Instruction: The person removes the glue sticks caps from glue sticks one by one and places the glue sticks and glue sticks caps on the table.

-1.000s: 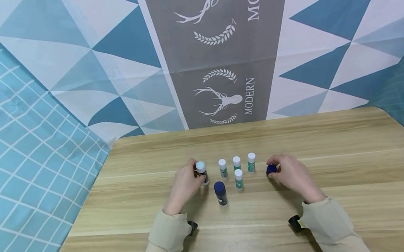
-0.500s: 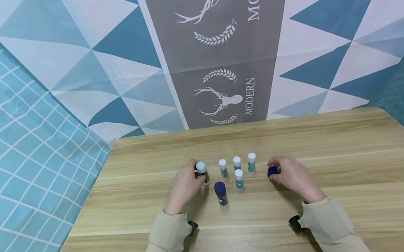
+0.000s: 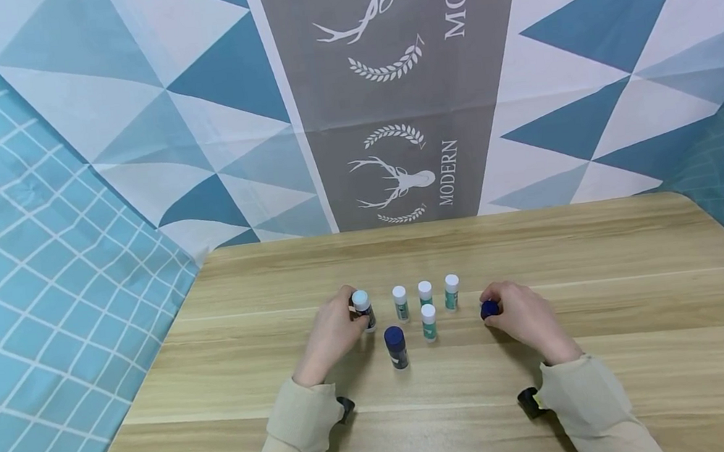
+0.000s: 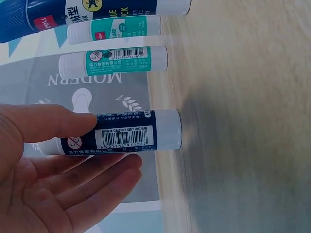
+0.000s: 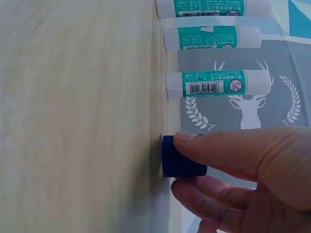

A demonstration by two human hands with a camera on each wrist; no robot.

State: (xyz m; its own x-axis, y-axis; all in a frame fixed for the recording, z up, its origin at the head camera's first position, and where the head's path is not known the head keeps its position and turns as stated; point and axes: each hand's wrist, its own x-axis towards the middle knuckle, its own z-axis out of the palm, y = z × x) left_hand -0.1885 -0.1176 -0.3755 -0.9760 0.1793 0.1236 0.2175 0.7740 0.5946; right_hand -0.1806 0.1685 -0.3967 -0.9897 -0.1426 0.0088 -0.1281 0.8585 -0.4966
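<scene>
My left hand [image 3: 331, 331] grips an upright glue stick [image 4: 124, 132] with a navy label, a pale cap and a white base, its thumb in front and fingers behind. My right hand [image 3: 528, 315] pinches a short dark blue cap [image 5: 182, 156] between thumb and fingers, at the tabletop. Between the hands, in the head view, a larger navy glue stick [image 3: 396, 348] with a blue cap stands upright nearest me. White-capped green glue sticks stand beyond it: one in front [image 3: 429, 323], others at the left [image 3: 401, 304], middle [image 3: 425, 293] and right [image 3: 451, 292].
The wooden table [image 3: 446, 421] ends in a straight back edge against a patterned cloth [image 3: 388, 92] with deer prints. A blue checked cloth [image 3: 47, 285] hangs along the left side. A dark wrist device [image 3: 529, 403] sits by the right cuff.
My right hand has shifted slightly right and toward me with the blue cap. The left hand and the standing glue sticks stay almost in place.
</scene>
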